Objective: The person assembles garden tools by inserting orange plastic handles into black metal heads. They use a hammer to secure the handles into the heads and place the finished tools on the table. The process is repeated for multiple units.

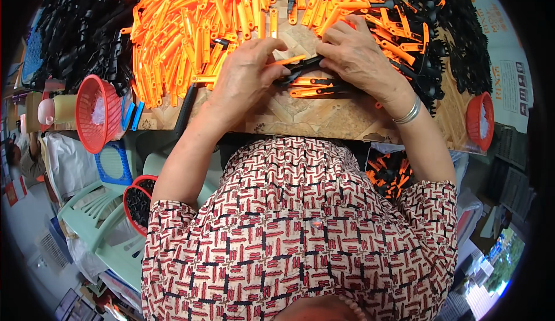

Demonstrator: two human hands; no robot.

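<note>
Patterned desk, heaped orange handles far left. Left hand pinching a single orange strip, right hand grasping a black part, both mid-desk. Likely fitting step; next probably needs aligning, then pressing together.

Tbl: orange pcs, blk pcs

On the bench before me, handles lie heaped, mostly leftward. A basket sits by the bench's left end, another basket by its right; a chair stands at my left.
</note>
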